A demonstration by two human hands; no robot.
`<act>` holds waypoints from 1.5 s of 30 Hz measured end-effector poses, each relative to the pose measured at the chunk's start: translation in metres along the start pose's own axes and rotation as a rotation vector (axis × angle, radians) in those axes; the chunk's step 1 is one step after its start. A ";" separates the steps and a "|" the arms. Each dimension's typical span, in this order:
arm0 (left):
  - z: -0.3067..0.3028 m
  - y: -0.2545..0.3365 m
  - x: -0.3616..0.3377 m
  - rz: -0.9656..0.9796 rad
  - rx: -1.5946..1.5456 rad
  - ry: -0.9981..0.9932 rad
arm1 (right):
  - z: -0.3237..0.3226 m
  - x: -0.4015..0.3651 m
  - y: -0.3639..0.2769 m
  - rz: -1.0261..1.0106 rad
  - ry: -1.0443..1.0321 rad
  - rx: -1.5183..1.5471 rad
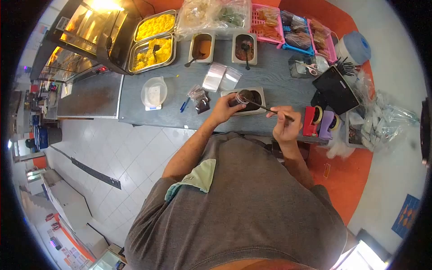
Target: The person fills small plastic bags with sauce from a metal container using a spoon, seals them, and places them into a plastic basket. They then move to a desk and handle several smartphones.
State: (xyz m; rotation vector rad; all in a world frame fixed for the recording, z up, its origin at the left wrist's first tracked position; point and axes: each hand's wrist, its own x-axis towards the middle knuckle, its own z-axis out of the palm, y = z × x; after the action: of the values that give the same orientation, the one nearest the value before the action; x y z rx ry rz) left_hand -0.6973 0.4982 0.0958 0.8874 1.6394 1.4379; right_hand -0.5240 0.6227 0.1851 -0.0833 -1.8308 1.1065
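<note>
My left hand (223, 109) grips a small clear plastic bag (243, 96) with dark sauce in it, held open over a steel tray of dark sauce (260, 94) near the counter's front edge. My right hand (285, 123) is closed on the handle of a long spoon (265, 107), and the spoon's bowl end reaches into the mouth of the bag. A filled, tied sauce bag (201, 101) lies on the counter just left of my left hand.
On the grey counter (279, 74) stand two trays of yellow food (153, 40), two sauce tins with spoons (222, 47), a stack of clear bags (220, 77), a lidded container (154, 91), pink and blue baskets (292, 27), scissors (309, 67), tape dispensers (320, 120) and a heated display case (85, 36).
</note>
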 end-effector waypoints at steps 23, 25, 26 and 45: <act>-0.037 -0.042 -0.068 -0.175 -0.497 0.300 | 0.040 -0.059 0.106 0.882 0.242 0.036; -0.038 -0.041 -0.067 -0.144 -0.329 0.264 | 0.030 -0.051 0.103 0.878 0.259 0.003; -0.038 -0.040 -0.067 -0.145 -0.331 0.265 | 0.023 -0.047 0.103 0.872 0.283 -0.036; -0.019 0.044 -0.033 -0.090 -0.688 -0.005 | 0.011 -0.011 0.068 0.305 -0.036 -0.790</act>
State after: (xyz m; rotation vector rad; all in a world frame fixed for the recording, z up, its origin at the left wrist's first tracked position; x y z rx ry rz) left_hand -0.6983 0.4658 0.1437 0.4130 1.0357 1.7601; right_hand -0.5522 0.6502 0.1273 -0.8263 -2.2367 0.5121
